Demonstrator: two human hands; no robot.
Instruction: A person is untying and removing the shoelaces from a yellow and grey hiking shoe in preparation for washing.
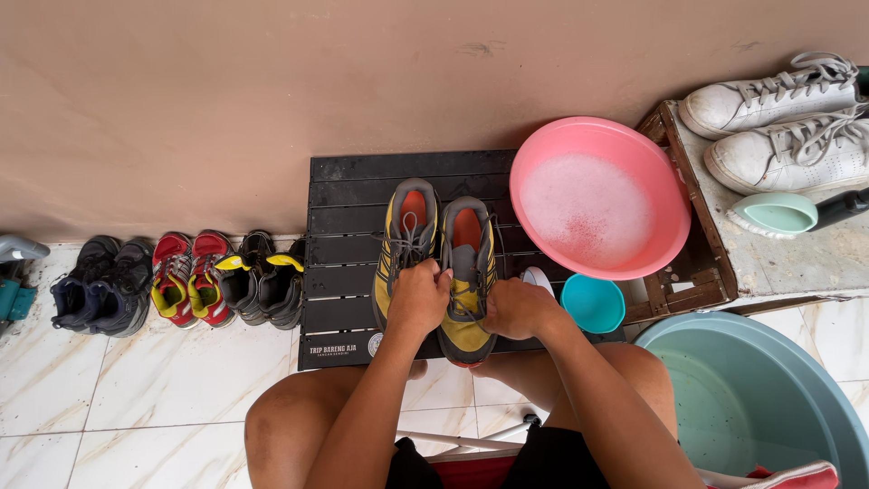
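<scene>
Both hands, L [418, 299] & R [518, 308], closed on laces of yellow-grey mesh sneaker [468, 272] w/ orange lining, on black slatted worktop [348, 226].

Two yellow-grey shoes [441, 263] with orange insides stand side by side, toes toward the person.

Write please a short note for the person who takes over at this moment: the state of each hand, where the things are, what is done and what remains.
Left hand: closed on the laces of the right-hand shoe of the yellow-and-grey sports shoes with orange lining.
Right hand: grips the same shoe's laces from the other side.
Things: both shoes stand side by side on the black slatted board. The pink plastic basin of foamy water sits beside them, the small teal bowl below it.
Done: soapy water is ready.
Left: both shoes are laced and look dry.
</scene>
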